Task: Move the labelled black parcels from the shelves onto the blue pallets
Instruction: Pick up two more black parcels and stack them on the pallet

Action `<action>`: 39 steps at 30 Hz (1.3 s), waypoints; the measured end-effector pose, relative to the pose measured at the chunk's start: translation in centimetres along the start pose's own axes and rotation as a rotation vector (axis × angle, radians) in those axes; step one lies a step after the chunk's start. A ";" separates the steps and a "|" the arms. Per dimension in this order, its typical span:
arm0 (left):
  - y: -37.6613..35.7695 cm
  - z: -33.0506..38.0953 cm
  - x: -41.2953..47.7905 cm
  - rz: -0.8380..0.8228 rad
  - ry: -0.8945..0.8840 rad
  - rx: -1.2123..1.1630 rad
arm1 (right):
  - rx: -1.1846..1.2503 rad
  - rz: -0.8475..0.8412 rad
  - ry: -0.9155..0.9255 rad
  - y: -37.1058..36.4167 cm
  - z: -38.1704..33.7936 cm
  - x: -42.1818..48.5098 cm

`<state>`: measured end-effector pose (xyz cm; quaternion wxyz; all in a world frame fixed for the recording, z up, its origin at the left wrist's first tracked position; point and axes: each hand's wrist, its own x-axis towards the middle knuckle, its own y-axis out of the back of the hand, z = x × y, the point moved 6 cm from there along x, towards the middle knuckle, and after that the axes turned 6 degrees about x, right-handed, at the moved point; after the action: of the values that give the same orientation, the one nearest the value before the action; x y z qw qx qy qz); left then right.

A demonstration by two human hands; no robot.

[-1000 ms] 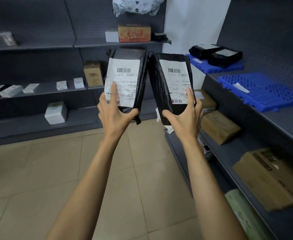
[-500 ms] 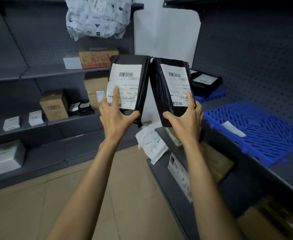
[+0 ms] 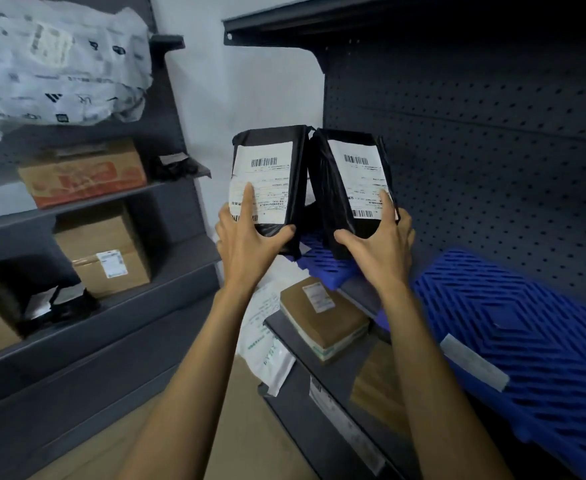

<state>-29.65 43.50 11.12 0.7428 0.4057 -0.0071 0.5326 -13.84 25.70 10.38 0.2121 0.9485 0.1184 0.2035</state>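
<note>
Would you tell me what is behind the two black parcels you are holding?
A corner of the blue pallet shows beneath the parcels, the perforated back panel beyond. Its top and anything on it are covered.

High on the left we see a crumpled white bag (image 3: 55,64) printed with dark logos. Below it sits an orange carton (image 3: 83,174), and lower again a brown box (image 3: 104,251) with a white label on its front. Nearer the middle, a flat brown box (image 3: 322,313) lies beside a white mailer (image 3: 267,348). A dark pegboard (image 3: 492,150) fills the right, with a white wall (image 3: 250,91) far behind.
</note>
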 end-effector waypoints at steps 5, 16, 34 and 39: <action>-6.3 1.2 5.6 -0.119 -0.026 0.017 | -0.165 0.055 -0.062 -1.1 1.6 6.2; -16.5 3.2 15.3 -0.391 -0.143 -0.004 | -0.334 0.040 -0.198 -4.3 4.7 14.9; -16.3 1.0 15.8 -0.353 -0.415 -0.012 | -0.485 0.061 -0.082 -5.7 4.0 13.2; -14.0 1.9 14.3 -0.294 -0.536 0.104 | -0.573 -0.014 -0.044 -4.9 2.8 11.0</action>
<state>-11.58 52.13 10.37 0.7617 0.5658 -0.1168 0.2933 -3.54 32.42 9.56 0.4755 0.8532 0.0578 0.2065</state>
